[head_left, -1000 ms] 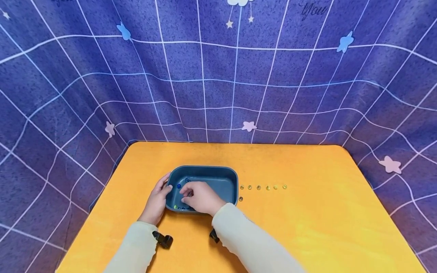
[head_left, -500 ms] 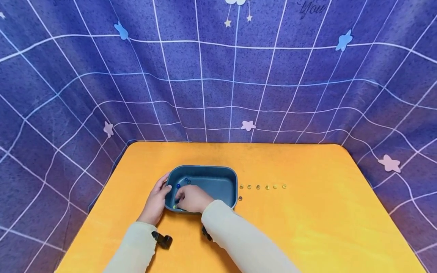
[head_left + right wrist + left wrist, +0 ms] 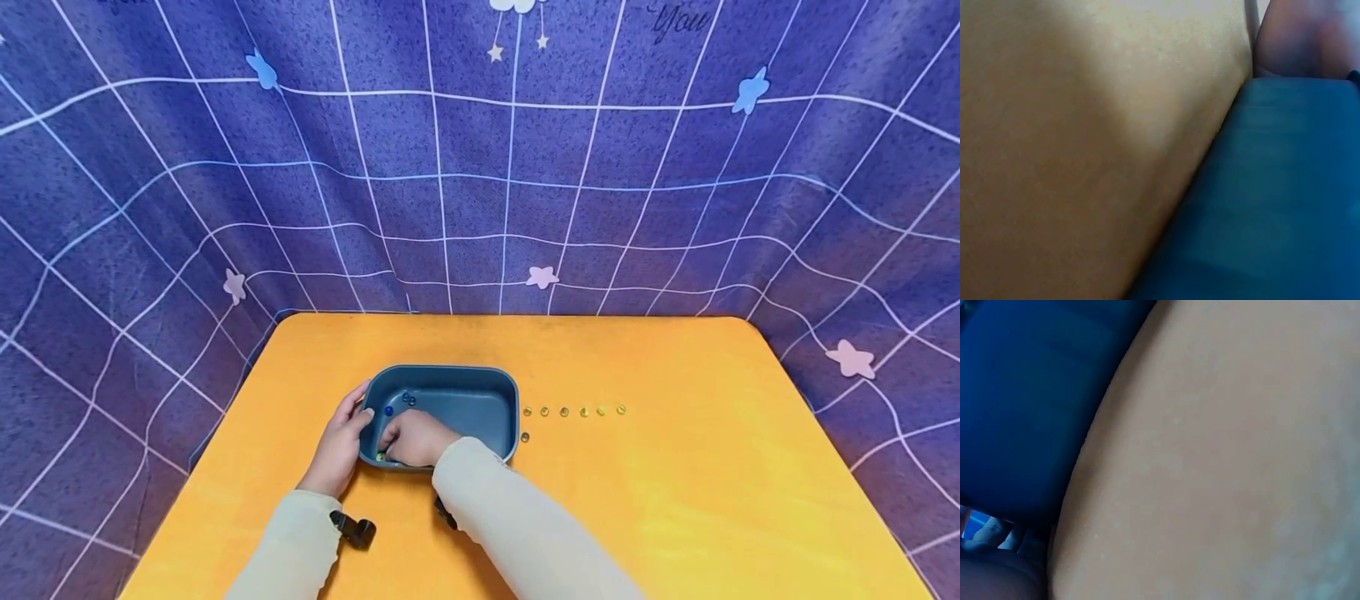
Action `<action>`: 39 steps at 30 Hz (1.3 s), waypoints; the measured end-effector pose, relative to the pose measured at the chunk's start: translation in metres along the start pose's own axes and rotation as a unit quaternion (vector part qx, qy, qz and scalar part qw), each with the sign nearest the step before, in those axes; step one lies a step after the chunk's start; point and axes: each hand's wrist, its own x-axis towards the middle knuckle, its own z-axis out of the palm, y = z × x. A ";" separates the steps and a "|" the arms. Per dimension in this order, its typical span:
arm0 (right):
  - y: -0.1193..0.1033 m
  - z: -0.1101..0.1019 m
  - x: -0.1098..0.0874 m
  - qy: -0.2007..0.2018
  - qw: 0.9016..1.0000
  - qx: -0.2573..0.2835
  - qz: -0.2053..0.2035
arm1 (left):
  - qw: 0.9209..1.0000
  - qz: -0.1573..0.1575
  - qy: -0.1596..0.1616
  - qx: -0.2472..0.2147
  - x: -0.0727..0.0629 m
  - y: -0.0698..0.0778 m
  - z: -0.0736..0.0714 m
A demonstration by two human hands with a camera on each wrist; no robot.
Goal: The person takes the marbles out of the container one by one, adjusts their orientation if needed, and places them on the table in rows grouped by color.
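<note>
A dark blue rectangular tub (image 3: 480, 419) stands on the table in the head view. My left hand (image 3: 339, 446) grips its left end, thumb over the rim and fingers along the outer wall. My right hand (image 3: 418, 438) reaches inside with bent fingers, fingertips down at the near left corner. Right at those fingertips lies a yellow-green marble (image 3: 380, 457). I cannot tell whether the fingers pinch anything. Farther back in the tub are a blue marble (image 3: 388, 411) and darker marbles (image 3: 408, 399). Both wrist views show mostly the table and the tub's outer wall (image 3: 1272, 187).
Right of the tub, a row of several clear and yellowish marbles (image 3: 564, 412) runs across the orange table (image 3: 675, 500). One more marble (image 3: 525, 437) sits just in front of the row's left end. A purple-blue curtain (image 3: 480, 192) hangs behind and along both sides.
My right hand has moved left and slightly down inside the tub, its fingertips coming to the near left corner. My left hand keeps its grip. The marble row looks unchanged.
</note>
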 end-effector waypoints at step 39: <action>0.003 -0.013 -0.015 0.050 0.999 -0.006 0.003 | 1.000 -0.003 0.004 0.003 0.003 -0.005 -0.002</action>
